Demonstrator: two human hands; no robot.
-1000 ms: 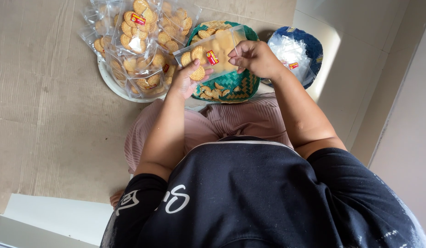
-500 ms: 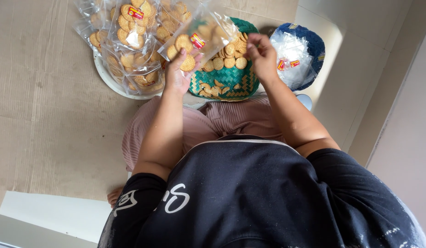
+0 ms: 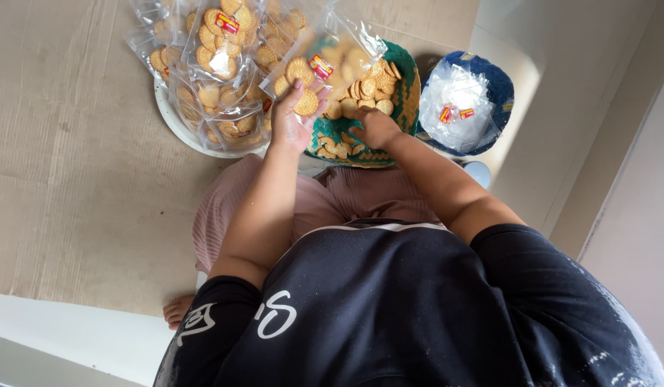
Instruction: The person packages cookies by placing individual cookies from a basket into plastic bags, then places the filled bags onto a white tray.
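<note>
My left hand (image 3: 292, 122) holds up a clear plastic bag (image 3: 325, 61) with a few round golden biscuits and a small red label, just above the green woven basket (image 3: 407, 86). My right hand (image 3: 375, 127) reaches down into that basket, fingers among the loose round biscuits (image 3: 368, 84); whether it grips one is hidden. To the left, a white plate (image 3: 176, 123) carries a heap of filled biscuit bags (image 3: 217, 64).
A blue woven basket (image 3: 500, 89) with empty clear bags (image 3: 457, 100) stands to the right of the green one. Brown cardboard (image 3: 81, 165) covers the floor at left; pale tiles and a wall lie to the right. My pink-trousered knees are below the baskets.
My right hand has let go of the bag's top and dropped into the green basket. My left hand has kept the bag and shifted it slightly left and up.
</note>
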